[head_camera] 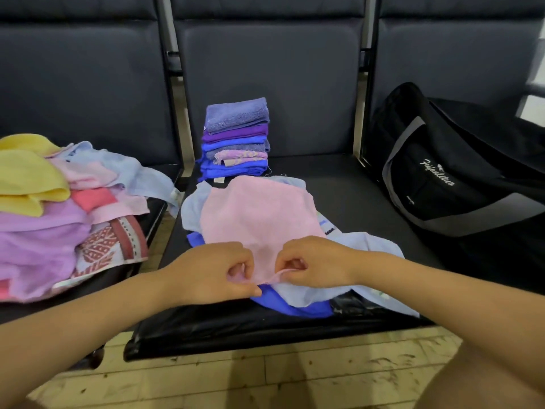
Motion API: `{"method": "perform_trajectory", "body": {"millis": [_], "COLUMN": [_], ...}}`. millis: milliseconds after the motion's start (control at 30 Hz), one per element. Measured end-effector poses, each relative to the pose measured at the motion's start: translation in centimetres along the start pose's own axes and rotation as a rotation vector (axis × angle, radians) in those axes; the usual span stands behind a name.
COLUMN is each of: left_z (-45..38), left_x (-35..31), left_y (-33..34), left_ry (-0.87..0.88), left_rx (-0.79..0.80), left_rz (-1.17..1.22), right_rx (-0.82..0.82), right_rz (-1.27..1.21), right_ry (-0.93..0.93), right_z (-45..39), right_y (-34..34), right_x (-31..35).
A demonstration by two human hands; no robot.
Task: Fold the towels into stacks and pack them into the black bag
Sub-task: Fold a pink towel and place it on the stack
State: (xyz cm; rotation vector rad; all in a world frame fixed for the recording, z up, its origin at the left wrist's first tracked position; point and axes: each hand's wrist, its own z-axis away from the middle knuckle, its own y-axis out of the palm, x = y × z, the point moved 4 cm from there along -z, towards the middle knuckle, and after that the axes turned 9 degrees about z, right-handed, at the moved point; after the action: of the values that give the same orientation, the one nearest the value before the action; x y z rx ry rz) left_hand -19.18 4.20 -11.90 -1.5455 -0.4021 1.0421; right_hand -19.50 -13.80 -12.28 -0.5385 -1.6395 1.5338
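A pink towel lies spread on the middle seat over light blue towels and a darker blue one. My left hand and my right hand both pinch its near edge, close together. Behind it stands a stack of folded purple and blue towels. A loose pile of unfolded towels, yellow, lilac, pink and patterned, covers the left seat. The black bag with grey trim sits on the right seat.
Dark padded seats with metal dividers form the backdrop. The middle seat's front edge is near my arms. A tiled floor runs below.
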Motion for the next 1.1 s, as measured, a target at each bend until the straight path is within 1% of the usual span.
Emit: {"method": "perform_trajectory", "body": {"millis": [67, 167, 200, 300, 333, 433, 500, 600, 667, 733, 767, 800, 867, 933, 967, 1033, 1100], "left_z": [-0.4, -1.3, -1.5, -1.5, -1.2, -0.9, -0.8, -0.4, -0.2, 0.3, 0.5, 0.7, 0.9, 1.0, 1.1, 1.1, 1.1], "left_x": [-0.2, -0.7, -0.5, 0.5, 0.9, 1.8, 1.9, 2.1, 2.4, 2.6, 2.6, 2.7, 2.9, 3.2, 3.4, 3.9, 4.2], "left_y": [0.3, -0.7, -1.3, -3.2, -3.6, -3.7, -4.1, -5.0, -5.5, -5.8, -5.9, -5.8, -5.3, -4.3, -3.7, -2.5, -1.4], "left_ry": [0.028, 0.046, 0.049, 0.097, 0.099, 0.053, 0.047, -0.016, -0.071, -0.084, -0.082, -0.083, -0.086, -0.091, -0.098, -0.126, -0.153], "left_rx": [-0.074, -0.23, -0.274, -0.395, -0.41, -0.363, -0.406, -0.536, -0.583, -0.613, -0.611, -0.593, -0.521, -0.436, -0.394, -0.304, -0.226], "left_rz": [-0.065, -0.112, -0.135, -0.243, -0.252, -0.241, -0.09, 0.232, 0.352, 0.43, 0.458, 0.477, 0.529, 0.564, 0.556, 0.515, 0.47], "right_rx": [-0.059, -0.163, -0.176, -0.148, -0.155, -0.249, -0.306, -0.347, -0.382, -0.383, -0.385, -0.386, -0.363, -0.311, -0.262, -0.113, 0.024], "right_rz": [-0.039, -0.075, -0.06, 0.047, 0.096, 0.168, 0.179, 0.132, -0.081, -0.409, -0.526, -0.579, -0.561, -0.476, -0.442, -0.389, -0.384], "right_ry": [0.034, 0.075, 0.071, 0.049, 0.05, 0.097, 0.15, 0.286, 0.369, 0.398, 0.395, 0.383, 0.357, 0.343, 0.338, 0.333, 0.334], "right_z": [-0.4, -0.6, -0.6, -0.4, -0.3, 0.0, 0.4, 0.8, 1.3, 2.1, 2.5, 2.9, 3.5, 3.7, 3.8, 4.0, 4.2], "right_y": [-0.1, -1.2, -1.6, -2.7, -3.1, -4.2, -4.7, -4.9, -5.2, -5.2, -5.2, -5.2, -4.9, -4.2, -3.7, -2.6, -1.7], "right_x": [-0.1, -0.3, -0.4, -1.1, -1.6, -3.3, -4.4, -6.1, -6.9, -7.1, -7.1, -7.0, -6.6, -6.3, -6.2, -6.0, -5.7]}}
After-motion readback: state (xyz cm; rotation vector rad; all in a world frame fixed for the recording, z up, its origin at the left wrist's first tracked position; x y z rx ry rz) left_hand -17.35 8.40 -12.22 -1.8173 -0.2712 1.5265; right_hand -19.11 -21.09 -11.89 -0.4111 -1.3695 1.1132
